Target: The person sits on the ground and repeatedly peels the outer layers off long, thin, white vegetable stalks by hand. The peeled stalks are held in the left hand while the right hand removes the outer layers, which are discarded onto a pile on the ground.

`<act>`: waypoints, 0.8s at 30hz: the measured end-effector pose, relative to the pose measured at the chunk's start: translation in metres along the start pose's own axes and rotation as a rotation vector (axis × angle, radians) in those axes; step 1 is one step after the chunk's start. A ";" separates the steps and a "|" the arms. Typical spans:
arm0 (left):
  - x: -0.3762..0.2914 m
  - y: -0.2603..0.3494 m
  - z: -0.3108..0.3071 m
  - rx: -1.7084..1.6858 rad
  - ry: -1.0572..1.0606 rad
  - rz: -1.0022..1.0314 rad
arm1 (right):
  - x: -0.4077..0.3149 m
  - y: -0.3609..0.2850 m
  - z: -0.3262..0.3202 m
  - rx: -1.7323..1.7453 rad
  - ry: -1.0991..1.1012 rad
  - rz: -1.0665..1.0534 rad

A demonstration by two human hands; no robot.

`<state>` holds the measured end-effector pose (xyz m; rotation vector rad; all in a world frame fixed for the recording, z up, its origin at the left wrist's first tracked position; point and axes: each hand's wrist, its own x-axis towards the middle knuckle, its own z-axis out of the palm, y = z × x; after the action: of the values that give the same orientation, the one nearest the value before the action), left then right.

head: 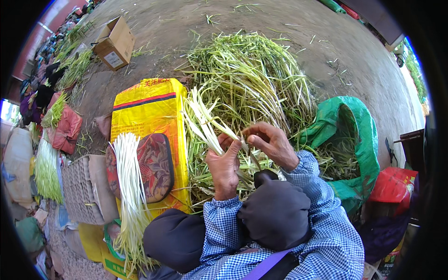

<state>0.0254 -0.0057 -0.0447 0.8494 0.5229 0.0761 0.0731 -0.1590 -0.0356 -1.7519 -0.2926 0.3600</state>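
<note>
My left hand point(225, 164) holds a few pale leafy stalks point(203, 122), which look like blanched garlic shoots, with their leaf ends pointing up and away from me. Close to its thumb, my right hand point(274, 143) has curled fingers beside the stalks; whether they pinch a strip of leaf is unclear. Beyond both hands lies a large heap of green and yellowish stalks point(245, 77), some of it reaching under my wrists. To the left, a bundle of clean white stalks point(129, 168) rests across a patterned cushion point(155, 164) on a yellow printed sack point(147, 101).
An open green sack point(364, 122) with leaf scraps stands at right, near a red bag point(392, 185). A cardboard box point(115, 45) sits far left. Stacked egg trays point(78, 192) and another bundle of stalks point(47, 171) lie left. Other people sit along the upper left.
</note>
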 end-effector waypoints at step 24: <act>0.002 0.011 -0.004 -0.206 0.046 0.091 | -0.036 0.121 -0.087 0.495 0.536 0.498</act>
<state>0.0266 0.0046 -0.0392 0.6714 0.5097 0.2294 0.0744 -0.2759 -0.1348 -1.3439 0.5843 0.2701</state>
